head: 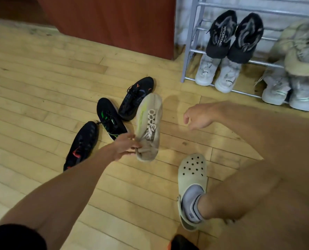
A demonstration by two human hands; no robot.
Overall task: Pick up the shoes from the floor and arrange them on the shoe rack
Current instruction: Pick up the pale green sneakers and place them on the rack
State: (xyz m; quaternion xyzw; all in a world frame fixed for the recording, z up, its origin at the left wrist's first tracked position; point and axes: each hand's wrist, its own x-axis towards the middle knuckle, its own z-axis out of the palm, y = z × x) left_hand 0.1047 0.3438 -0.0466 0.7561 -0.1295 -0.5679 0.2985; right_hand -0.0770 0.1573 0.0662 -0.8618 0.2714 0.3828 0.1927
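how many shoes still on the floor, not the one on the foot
4: a beige sneaker in the left hand's grip, and three black ones left of it. None looks hidden.

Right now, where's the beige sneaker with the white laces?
The beige sneaker lies mid-floor in the head view, heel gripped by the left hand, just right of three black sneakers.

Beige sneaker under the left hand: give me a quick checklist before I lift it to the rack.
1. Left hand closed on beige sneaker heel: ok, fingers wrap the collar.
2. Sneaker off the floor: cannot tell.
3. Right hand free: ok, open and empty.
4. Neighbouring black sneakers clear of it: not ok, the black sneaker with orange marks touches its side.
5. Free space on shoe rack: cannot tell, visible shelves hold pairs.
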